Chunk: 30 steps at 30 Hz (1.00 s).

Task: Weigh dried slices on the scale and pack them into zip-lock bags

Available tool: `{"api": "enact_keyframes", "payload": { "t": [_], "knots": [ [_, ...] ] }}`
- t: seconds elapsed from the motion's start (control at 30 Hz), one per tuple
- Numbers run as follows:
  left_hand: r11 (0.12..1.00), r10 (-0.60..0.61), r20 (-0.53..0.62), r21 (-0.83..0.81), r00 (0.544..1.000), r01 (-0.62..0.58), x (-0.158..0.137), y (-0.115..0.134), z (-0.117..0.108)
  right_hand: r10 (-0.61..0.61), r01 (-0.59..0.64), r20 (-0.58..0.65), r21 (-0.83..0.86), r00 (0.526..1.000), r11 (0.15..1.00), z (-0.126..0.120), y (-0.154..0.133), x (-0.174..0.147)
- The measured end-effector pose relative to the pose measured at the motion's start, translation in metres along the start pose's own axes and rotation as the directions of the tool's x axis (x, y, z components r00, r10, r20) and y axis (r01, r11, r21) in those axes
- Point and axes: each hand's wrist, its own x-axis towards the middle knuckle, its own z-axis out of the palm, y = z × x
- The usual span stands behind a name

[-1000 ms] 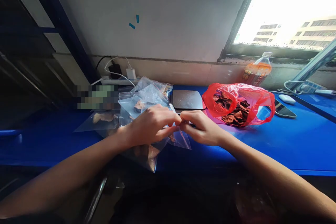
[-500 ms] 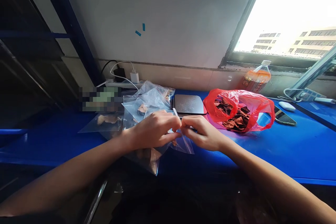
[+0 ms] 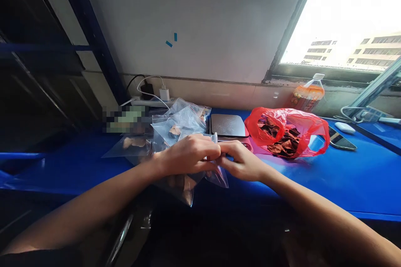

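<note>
Far left on the blue bench, against the wall, a power strip with chargers plugged in. In front of it, a heap of clear zip bags, each with a few brownish pieces inside; these look filled and set aside. Centre, near edge: left hand and right hand meet, fingers of both closed narrow, pinching the top edge of one small clear bag that hangs between them over the bench edge; whether its seal is fully pressed cannot be told. Just behind, a flat scale, nothing on its plate. Right, a red plastic bag holds plenty of dark dried pieces: bagging seems only part done. Far right, a bottle and phone.
</note>
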Motion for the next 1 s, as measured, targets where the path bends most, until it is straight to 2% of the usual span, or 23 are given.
{"api": "enact_keyframes", "payload": {
  "t": [0.17,0.33,0.53,0.67,0.77,0.87,0.93,1.0],
  "knots": [
    [0.997,-0.004,-0.044,-0.081,0.999,0.001,-0.001,-0.001,0.002,0.057,-0.057,-0.018,-0.003,0.998,0.998,-0.005,0.001,-0.002],
    [0.996,-0.002,-0.069,-0.085,0.998,-0.004,0.002,0.0,0.003,0.053,-0.054,-0.059,-0.011,0.997,0.998,-0.009,-0.003,-0.004],
    [0.999,0.011,-0.023,-0.046,1.0,-0.012,0.002,-0.002,0.0,0.084,-0.084,-0.04,-0.003,0.996,0.996,-0.004,0.0,-0.002],
    [0.998,-0.022,-0.016,-0.052,1.0,0.021,0.003,0.0,0.0,0.104,-0.103,-0.055,0.015,0.993,0.995,-0.006,-0.002,-0.001],
    [0.999,-0.037,-0.041,-0.042,0.998,0.035,0.006,0.003,-0.002,0.086,-0.089,-0.103,-0.026,0.991,0.996,-0.013,-0.006,-0.002],
    [0.999,-0.038,-0.055,-0.017,0.998,0.037,0.005,0.002,-0.003,0.119,-0.135,-0.188,-0.075,0.975,0.988,-0.02,-0.002,-0.003],
    [0.998,-0.059,-0.042,0.013,0.997,0.06,0.004,-0.001,-0.003,0.149,-0.18,-0.244,-0.11,0.958,0.978,-0.023,0.003,-0.003],
    [0.996,-0.084,-0.015,0.038,0.996,0.085,0.002,-0.002,-0.002,0.126,-0.175,-0.265,-0.17,0.956,0.97,-0.023,0.008,-0.003]
  ]
}}
